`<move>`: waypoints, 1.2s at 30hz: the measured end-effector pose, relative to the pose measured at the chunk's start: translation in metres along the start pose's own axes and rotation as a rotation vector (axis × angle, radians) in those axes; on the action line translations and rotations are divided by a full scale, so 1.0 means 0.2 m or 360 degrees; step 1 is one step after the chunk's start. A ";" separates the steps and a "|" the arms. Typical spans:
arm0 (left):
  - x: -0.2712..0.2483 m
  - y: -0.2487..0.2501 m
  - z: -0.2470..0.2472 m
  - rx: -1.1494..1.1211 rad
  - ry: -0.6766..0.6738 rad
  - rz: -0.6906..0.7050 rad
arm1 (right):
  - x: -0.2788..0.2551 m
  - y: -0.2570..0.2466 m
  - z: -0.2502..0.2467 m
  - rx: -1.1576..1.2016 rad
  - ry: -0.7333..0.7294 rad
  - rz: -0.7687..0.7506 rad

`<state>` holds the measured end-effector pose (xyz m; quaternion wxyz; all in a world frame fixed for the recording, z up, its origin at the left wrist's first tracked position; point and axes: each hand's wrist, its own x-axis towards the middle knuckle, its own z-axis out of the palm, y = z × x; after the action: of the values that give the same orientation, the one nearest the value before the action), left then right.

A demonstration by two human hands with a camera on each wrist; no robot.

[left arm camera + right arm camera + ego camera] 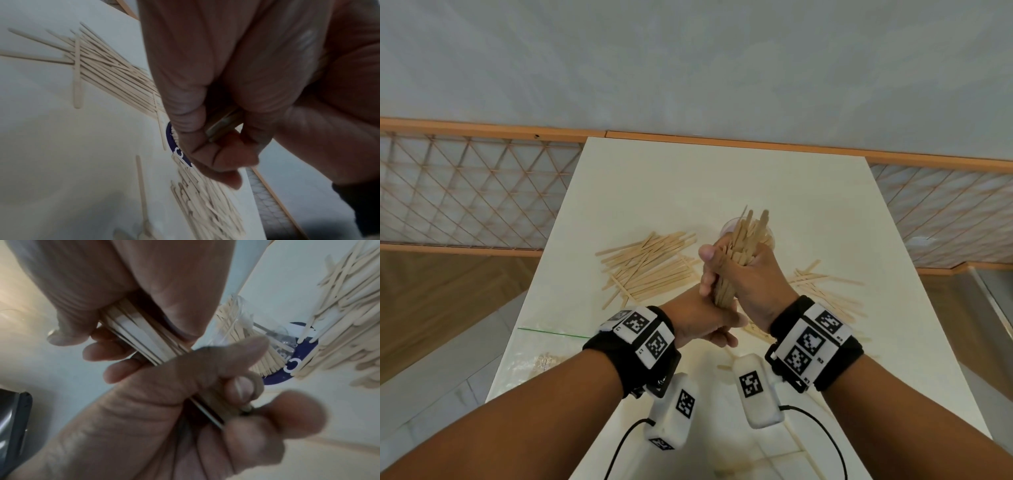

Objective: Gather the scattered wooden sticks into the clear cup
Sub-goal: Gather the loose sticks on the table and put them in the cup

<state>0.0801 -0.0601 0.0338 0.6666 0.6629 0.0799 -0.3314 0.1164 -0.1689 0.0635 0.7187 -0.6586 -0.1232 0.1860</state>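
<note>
Both hands grip one bundle of wooden sticks (pixel 748 233) held above the white table (pixel 688 185). My right hand (pixel 753 281) wraps the bundle's upper part, and my left hand (pixel 709 322) clasps its lower end. In the right wrist view the bundle (pixel 139 335) runs between my right hand (pixel 144 280) and my left hand (pixel 164 394). The clear cup (pixel 729 228) stands just behind the hands, mostly hidden. It holds several sticks (pixel 246 331). Loose sticks lie in a left pile (pixel 650 267) and a right pile (pixel 825 287).
A round blue mark (pixel 296 363) lies under the cup. A clear plastic bag (pixel 544 356) with a green strip rests at the table's near left. A lattice railing (pixel 465 192) runs behind the table, with floor on both sides.
</note>
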 end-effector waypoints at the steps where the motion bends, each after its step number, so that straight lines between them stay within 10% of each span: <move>1: 0.00 0.00 0.00 -0.0037 -0.0020 -0.0009 | 0.00 -0.01 0.01 0.0056 0.0029 0.0032; 7: 0.00 -0.02 -0.10 0.0500 0.0011 -0.0003 | 0.10 -0.17 -0.04 0.0225 0.0494 0.0068; 14: 0.10 -0.21 -0.57 0.1605 0.1043 -0.0331 | 0.36 -0.32 -0.22 0.0114 0.0968 -0.0210; 31: 0.19 -0.26 -0.43 0.1549 0.1034 -0.0234 | 0.30 0.11 -0.24 -0.0781 0.0663 -0.0054; 36: 0.15 -0.31 -0.22 0.1346 0.0977 -0.0239 | 0.18 -0.03 -0.14 -0.1286 0.0672 -0.0594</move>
<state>0.0844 -0.0221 -0.0386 0.2611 0.9330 0.1781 -0.1721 0.1616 -0.1784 0.0638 0.4361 -0.8747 -0.1530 -0.1463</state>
